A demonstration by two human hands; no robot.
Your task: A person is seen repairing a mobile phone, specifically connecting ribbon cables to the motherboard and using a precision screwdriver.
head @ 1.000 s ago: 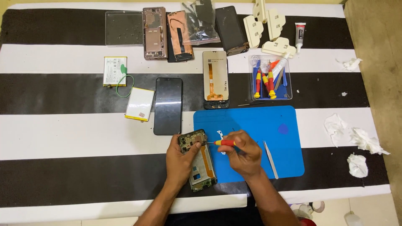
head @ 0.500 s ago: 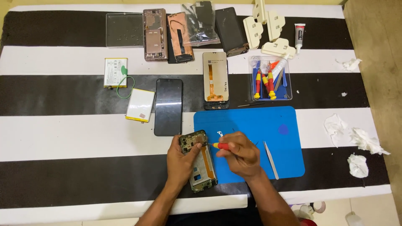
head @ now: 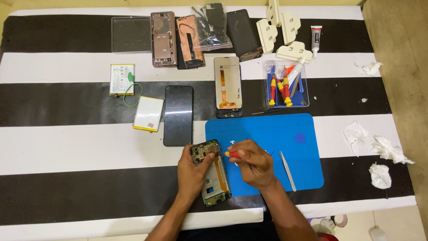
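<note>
An opened phone frame (head: 213, 178) with bare circuit parts lies at the left edge of a blue work mat (head: 285, 143). My left hand (head: 192, 173) grips that frame along its left side, thumb over the top end. My right hand (head: 252, 161) is closed around a small red-and-yellow screwdriver (head: 228, 154), whose tip rests on the upper part of the frame. Silver tweezers (head: 287, 170) lie on the mat just right of my right hand.
A black phone screen (head: 178, 115), a display panel with an orange flex (head: 228, 87), two batteries (head: 121, 79) (head: 148, 114), phone backs, a clear tray of screwdrivers (head: 285, 85), white plastic clamps (head: 278, 29), a glue tube (head: 315, 38) and crumpled tissues (head: 379, 151) lie on the black-and-white striped cloth.
My right hand has drawn slightly left and lower, bringing the screwdriver tip closer onto the frame's top end. My left hand and the frame have stayed put.
</note>
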